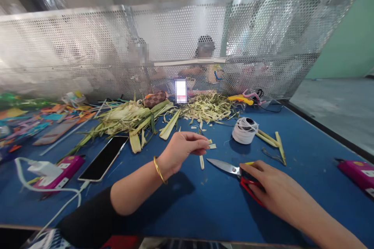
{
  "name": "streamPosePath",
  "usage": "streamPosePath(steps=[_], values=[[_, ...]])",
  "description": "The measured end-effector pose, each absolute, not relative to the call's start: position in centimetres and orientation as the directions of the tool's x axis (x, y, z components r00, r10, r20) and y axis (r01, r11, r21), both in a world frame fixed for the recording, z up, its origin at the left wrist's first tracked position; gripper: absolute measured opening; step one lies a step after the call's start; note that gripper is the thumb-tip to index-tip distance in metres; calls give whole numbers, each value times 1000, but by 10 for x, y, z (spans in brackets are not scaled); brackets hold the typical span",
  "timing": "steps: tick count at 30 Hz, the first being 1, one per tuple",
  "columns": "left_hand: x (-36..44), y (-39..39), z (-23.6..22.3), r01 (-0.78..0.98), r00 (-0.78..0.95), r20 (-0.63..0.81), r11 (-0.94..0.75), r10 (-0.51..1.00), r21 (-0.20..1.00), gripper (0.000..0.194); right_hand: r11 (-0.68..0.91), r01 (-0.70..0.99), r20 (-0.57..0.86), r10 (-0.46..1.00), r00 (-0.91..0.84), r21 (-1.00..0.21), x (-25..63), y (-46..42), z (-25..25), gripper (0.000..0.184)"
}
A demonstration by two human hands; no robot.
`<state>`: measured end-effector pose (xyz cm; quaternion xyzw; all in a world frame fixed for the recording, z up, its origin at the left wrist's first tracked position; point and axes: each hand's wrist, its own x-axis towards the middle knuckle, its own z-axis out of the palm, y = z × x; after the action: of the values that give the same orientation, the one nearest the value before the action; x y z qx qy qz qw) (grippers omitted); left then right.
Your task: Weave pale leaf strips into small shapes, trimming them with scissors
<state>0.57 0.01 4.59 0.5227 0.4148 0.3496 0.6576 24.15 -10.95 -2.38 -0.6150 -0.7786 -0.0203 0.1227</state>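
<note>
My left hand (187, 148), with a gold bangle at the wrist, is closed in a pinch above the middle of the blue table. A small pale strip of dried husk (210, 141) shows at its fingertips, mostly hidden by them. Another narrow husk piece (201, 162) lies just below the fingers. To the right, my right hand (260, 179) is wrapped round the red and yellow handles of a pair of scissors (224, 166). The blades look closed and point left, towards my left hand. A spool of white string (244, 130) stands beyond the scissors.
Piles of husk leaves (125, 118) and shredded husk strips (207, 107) lie at the back, before a perforated metal screen (181, 23). Left are a phone (103, 159) on a white cable and a purple power strip (66, 173). Another purple block (356, 175) sits right. People sit behind the screen.
</note>
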Motion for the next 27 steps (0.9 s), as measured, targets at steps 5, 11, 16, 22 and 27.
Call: streamPosePath(steps=[5, 11, 16, 22, 27], values=[[7, -15, 35, -24, 399, -148, 172, 905, 985, 6, 233, 875, 379, 923, -62, -424, 221, -100, -7, 27], [10, -22, 29, -2, 404, -59, 65, 913, 998, 6, 31, 198, 57, 991, 123, -980, 168, -72, 12, 26], [8, -17, 25, 33, 401, -90, 84, 912, 996, 5, 32, -8, 30, 986, 162, -999, 155, -56, 8, 17], [6, -10, 19, 53, 450, -180, 175, 875, 983, 9, 16, 13, 19, 980, 196, -1000, 155, -51, 3, 21], [7, -12, 17, 77, 397, -145, 124, 906, 989, 3, 18, 73, 29, 988, 152, -997, 154, -53, -1, 22]])
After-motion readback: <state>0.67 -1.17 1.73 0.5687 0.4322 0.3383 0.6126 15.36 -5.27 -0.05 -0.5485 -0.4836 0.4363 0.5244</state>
